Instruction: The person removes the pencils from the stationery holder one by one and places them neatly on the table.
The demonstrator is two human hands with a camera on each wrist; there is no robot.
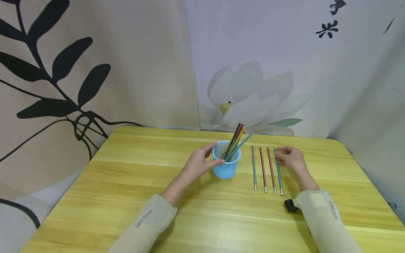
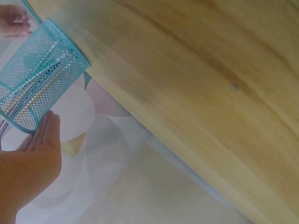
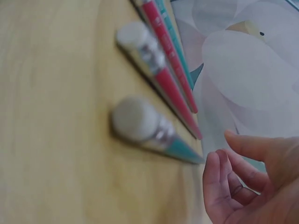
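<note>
Left hand (image 1: 199,161) grips blue cup (image 1: 225,171) of pencils (image 1: 236,140); right hand (image 1: 291,158), loosely curled, at rightmost teal pencil (image 1: 279,175) of 4 on worktop (image 1: 133,172).

"Let's Slim" (image 1: 143,218) on left sleeve (image 1: 150,223), same on right sleeve (image 1: 319,212), 兴 (image 1: 327,29) on backdrop (image 1: 269,35), cut-off character (image 1: 338,6) above

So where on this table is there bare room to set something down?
Bare table: the broad area left of the blue cup and left hand, and the near middle between the sleeves. Crowded: right of the cup, where four pencils lie at the right hand, with a black object at its sleeve.
</note>
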